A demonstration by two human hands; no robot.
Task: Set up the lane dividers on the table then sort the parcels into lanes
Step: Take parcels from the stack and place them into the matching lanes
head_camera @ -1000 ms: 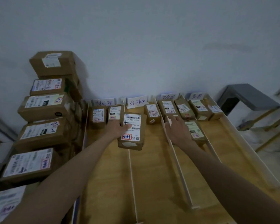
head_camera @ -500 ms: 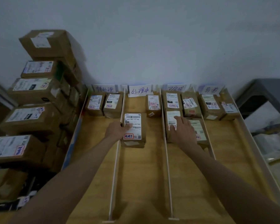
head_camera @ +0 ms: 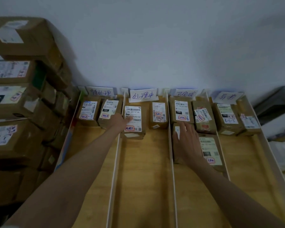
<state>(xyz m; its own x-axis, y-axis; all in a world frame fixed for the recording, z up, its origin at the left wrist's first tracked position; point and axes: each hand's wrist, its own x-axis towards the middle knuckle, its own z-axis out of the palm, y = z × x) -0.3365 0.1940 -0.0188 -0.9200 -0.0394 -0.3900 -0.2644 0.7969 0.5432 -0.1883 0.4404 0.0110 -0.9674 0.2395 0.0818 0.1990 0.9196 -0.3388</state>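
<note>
White lane dividers (head_camera: 172,145) split the wooden table (head_camera: 143,178) into lanes, each with a handwritten sign (head_camera: 142,95) at the wall. My left hand (head_camera: 120,123) grips the left side of a brown parcel (head_camera: 135,122) with a white label, its thumb lying on the label; the parcel sits at the far end of the second lane beside another parcel (head_camera: 158,115). My right hand (head_camera: 187,142) rests flat, fingers spread, on a parcel (head_camera: 177,129) in the third lane, covering most of it. Other parcels stand in the first, third and fourth lanes.
A tall stack of larger cardboard boxes (head_camera: 15,99) rises at the left of the table. A white wall is behind the lanes. A dark grey stool or bench (head_camera: 276,102) stands at the far right. The near halves of the lanes are bare wood.
My left hand has pushed the labelled parcel farther up the second lane, up to the row by the signs. My right hand has stayed on the third-lane parcel. The camera moved closer.
</note>
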